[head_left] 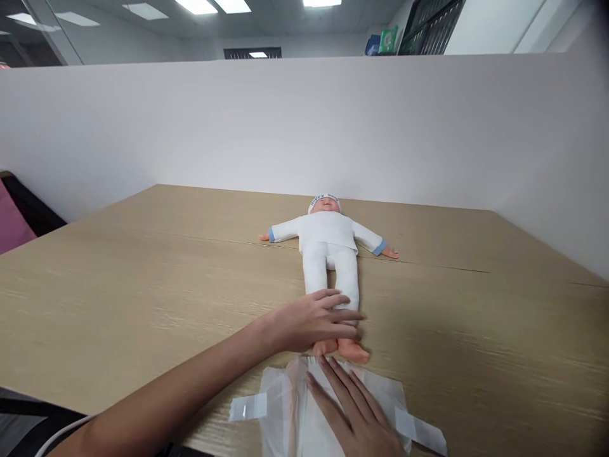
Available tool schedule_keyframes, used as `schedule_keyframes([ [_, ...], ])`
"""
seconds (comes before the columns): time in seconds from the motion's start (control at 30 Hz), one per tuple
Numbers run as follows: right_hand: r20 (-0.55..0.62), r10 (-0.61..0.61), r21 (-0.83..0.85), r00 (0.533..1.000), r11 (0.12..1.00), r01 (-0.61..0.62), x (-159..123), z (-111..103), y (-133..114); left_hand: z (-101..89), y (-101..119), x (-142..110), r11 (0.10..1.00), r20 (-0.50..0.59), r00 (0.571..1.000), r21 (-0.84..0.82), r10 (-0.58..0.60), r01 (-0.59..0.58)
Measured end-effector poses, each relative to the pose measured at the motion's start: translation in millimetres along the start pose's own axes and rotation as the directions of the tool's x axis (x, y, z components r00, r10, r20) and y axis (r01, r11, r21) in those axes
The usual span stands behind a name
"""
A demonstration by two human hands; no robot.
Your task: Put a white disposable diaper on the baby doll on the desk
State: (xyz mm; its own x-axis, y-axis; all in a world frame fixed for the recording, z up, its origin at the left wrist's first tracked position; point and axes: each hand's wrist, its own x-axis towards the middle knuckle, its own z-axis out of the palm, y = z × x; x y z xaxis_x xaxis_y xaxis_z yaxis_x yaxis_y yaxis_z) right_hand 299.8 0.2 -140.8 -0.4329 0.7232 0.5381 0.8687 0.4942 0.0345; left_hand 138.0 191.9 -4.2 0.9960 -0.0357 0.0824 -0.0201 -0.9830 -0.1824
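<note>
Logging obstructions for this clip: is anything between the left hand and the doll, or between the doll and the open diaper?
Nothing visible is: the left hand lies across the legs of the doll, and its feet point towards the diaper. However, the right hand covers part of the diaper.

White partition [304,127], wood-grain tabletop [143,285], lit ceiling panels [197,6]

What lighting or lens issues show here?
Head view: white rectangular ceiling lights blown out; soft shadow on the tan wood-grain table, right of the white-clothed baby doll; dark vignetting at the right edge; lettering on the doll's white cap too small to read.
</note>
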Motion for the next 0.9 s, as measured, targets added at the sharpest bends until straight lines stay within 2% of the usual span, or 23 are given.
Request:
schedule_keyframes([
  [0.1,0.042,0.059,0.092,0.997,0.994,-0.062,-4,5,-2,6.0,-5,9,0.999,-0.091,0.995,-0.005,0.044,-0.044],
  [0.2,0.031,0.033,0.121,0.999,0.992,-0.036,-2,11,1,4.0,-10,16,0.997,-0.155,0.986,-0.025,0.066,-0.071],
  [0.3,0.024,-0.043,0.113,0.999,0.993,0.04,9,9,10,-12.3,-18,18,0.988,-0.179,0.983,-0.141,0.038,-0.063],
  [0.4,0.136,-0.096,0.152,0.986,0.986,0.075,29,-5,21,-38.9,-32,20,0.93,-0.229,0.972,-0.365,-0.052,-0.036],
  [0.53,0.367,0.017,0.277,0.93,0.952,-0.127,60,-16,42,-73.0,-56,22,0.785,-0.317,0.921,-0.619,-0.227,-0.02],
  [0.6,0.421,0.055,0.329,0.905,0.921,-0.21,77,-12,57,-84.7,-68,24,0.731,-0.339,0.889,-0.682,-0.307,-0.008],
  [0.67,0.451,0.055,0.365,0.891,0.899,-0.241,97,-5,73,-92.7,-76,25,0.689,-0.356,0.86,-0.724,-0.366,-0.006],
  [0.77,0.445,0.068,0.385,0.893,0.886,-0.259,129,5,96,-98.9,-86,27,0.664,-0.39,0.833,-0.747,-0.392,-0.037],
  [0.9,0.309,0.072,0.43,0.948,0.879,-0.207,172,17,125,-101.4,-94,27,0.658,-0.429,0.809,-0.749,-0.403,-0.07],
])
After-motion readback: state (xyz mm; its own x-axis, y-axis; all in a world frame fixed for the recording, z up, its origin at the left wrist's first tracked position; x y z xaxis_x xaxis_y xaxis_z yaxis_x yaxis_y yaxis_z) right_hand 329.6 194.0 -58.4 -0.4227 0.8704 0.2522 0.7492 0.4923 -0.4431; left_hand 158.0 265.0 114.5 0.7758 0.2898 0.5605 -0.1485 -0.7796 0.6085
